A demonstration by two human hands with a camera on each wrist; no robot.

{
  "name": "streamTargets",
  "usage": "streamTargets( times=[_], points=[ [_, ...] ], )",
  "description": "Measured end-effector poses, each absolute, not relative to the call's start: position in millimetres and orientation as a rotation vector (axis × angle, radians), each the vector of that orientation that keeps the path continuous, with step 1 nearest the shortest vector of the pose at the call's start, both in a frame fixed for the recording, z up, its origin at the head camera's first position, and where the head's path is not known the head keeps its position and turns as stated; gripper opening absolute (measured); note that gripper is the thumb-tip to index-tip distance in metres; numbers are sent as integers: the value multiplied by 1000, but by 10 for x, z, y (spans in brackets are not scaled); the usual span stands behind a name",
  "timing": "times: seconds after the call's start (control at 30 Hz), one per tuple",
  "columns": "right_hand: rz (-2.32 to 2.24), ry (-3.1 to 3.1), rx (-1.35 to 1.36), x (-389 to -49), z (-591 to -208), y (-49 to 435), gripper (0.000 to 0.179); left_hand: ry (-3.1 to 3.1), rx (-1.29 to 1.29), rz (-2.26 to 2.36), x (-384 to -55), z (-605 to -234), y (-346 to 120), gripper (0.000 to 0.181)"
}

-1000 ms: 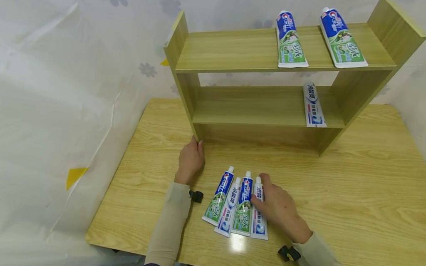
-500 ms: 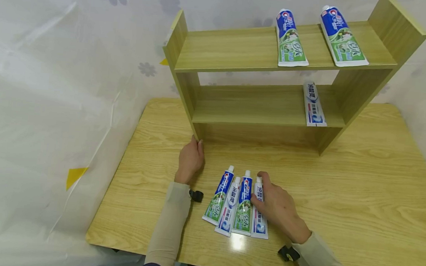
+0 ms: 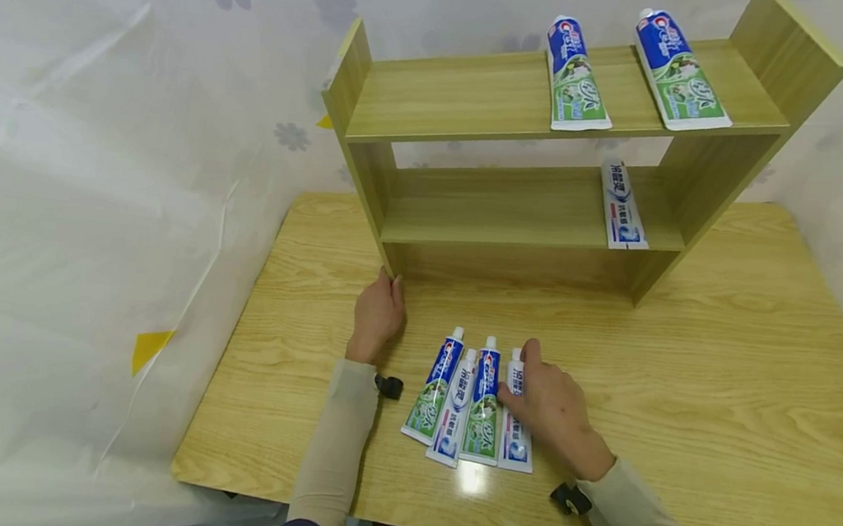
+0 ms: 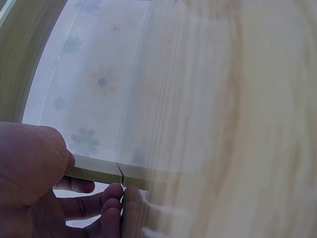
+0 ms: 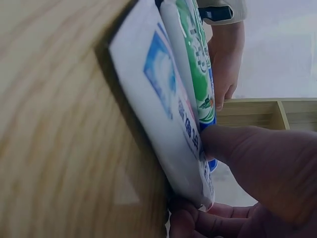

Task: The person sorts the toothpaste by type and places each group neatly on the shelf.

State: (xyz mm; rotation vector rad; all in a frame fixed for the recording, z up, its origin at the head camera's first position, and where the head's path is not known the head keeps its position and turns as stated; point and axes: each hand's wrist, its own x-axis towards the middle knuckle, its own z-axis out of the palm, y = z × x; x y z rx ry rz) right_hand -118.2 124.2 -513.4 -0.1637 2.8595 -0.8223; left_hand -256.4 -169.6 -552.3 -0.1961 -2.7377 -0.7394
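Note:
My left hand [image 3: 378,313] holds the lower front corner of a wooden shelf's left side panel. In the left wrist view, thumb and fingers of the left hand [image 4: 29,173] lie on either side of the board's edge. My right hand [image 3: 554,410] grips a white toothpaste tube [image 3: 516,450], the rightmost in a row on the table. The right wrist view has the thumb on the printed white tube [image 5: 158,84] and fingers at its cap end, covering the cap. A blue-and-green toothpaste tube [image 3: 481,433] lies directly left of it.
Another white tube [image 3: 450,430] and a blue-and-green tube [image 3: 425,412] complete the row's left side. The two-tier shelf [image 3: 470,209] carries two blue-and-green tubes [image 3: 578,85] on top and one white tube [image 3: 622,209] below. The wooden table [image 3: 715,402] ends close to the body.
The right fingertips and the cap end of the rightmost white tube have shifted slightly right, widening its gap to the neighbouring tube. The left hand has kept its place at the shelf.

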Motion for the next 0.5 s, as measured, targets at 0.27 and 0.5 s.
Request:
streamTargets(
  times=[0.27,0.5],
  points=[
    [-885,2849,-157,-1183,-5163,1249,50,-2792,-145,-766,-2521,-5391,-1638,44],
    [-928,2866,-145,-1199,-5174,1286,48,-2745,-154,-740,-2676,-5690,-1743,50]
  ],
)
